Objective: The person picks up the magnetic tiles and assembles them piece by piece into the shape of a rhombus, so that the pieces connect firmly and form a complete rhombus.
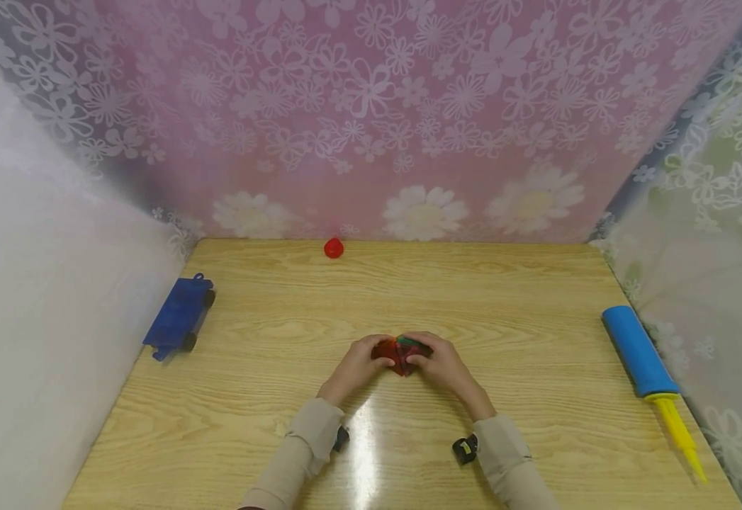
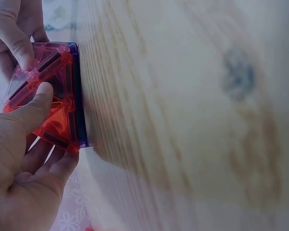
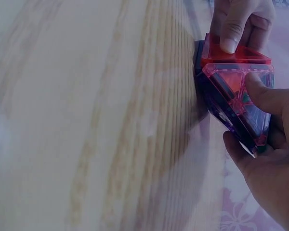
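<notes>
Near the middle of the wooden table, both hands hold a small build of translucent magnetic tiles (image 1: 400,354) from opposite sides. My left hand (image 1: 359,368) grips the red-orange triangular tiles (image 2: 58,120), thumb on the near face and fingers behind. On the other side, my right hand (image 1: 446,363) holds the pink triangular tile (image 3: 226,79), its thumb pressed on that face. A dark blue-purple layer (image 3: 221,113) runs along the build's underside, close over the table. Green shows at the top beside the right fingers. The far faces are hidden by the fingers.
A blue toy wagon (image 1: 179,315) with black wheels stands at the table's left edge. Toward the back lies a small red piece (image 1: 334,248). Along the right edge lies a blue and yellow hand pump (image 1: 641,350). Flowered cloth (image 1: 371,127) hangs behind the table.
</notes>
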A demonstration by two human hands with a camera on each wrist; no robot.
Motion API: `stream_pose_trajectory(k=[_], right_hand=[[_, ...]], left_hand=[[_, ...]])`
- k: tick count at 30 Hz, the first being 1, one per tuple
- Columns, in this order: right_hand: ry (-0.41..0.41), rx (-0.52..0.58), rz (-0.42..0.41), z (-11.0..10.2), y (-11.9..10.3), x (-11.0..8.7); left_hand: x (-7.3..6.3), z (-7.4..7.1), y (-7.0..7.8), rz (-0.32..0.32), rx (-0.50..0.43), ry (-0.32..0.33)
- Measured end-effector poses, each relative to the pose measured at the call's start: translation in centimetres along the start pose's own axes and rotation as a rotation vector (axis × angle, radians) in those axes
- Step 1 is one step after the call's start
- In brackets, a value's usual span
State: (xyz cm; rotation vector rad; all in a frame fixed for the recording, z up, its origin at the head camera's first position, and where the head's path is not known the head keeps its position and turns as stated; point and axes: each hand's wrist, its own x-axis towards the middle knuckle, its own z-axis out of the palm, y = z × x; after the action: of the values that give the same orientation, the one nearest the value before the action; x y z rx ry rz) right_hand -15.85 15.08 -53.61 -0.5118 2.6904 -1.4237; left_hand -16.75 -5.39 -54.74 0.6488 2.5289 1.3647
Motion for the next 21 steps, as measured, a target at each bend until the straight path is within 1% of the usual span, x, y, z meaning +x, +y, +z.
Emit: stream_pose_trajectory(k=[13, 21], right_hand=[[0.008, -0.004, -0.009, -0.08, 0.08, 0.18], [-0.018, 0.016, 0.041, -0.21, 0.09, 0.25]], left_hand=[[0.03, 0.17, 0.37, 0.012, 0.031, 0.022], [-0.03, 0.15, 0.61, 0.004, 0.025, 0.020]])
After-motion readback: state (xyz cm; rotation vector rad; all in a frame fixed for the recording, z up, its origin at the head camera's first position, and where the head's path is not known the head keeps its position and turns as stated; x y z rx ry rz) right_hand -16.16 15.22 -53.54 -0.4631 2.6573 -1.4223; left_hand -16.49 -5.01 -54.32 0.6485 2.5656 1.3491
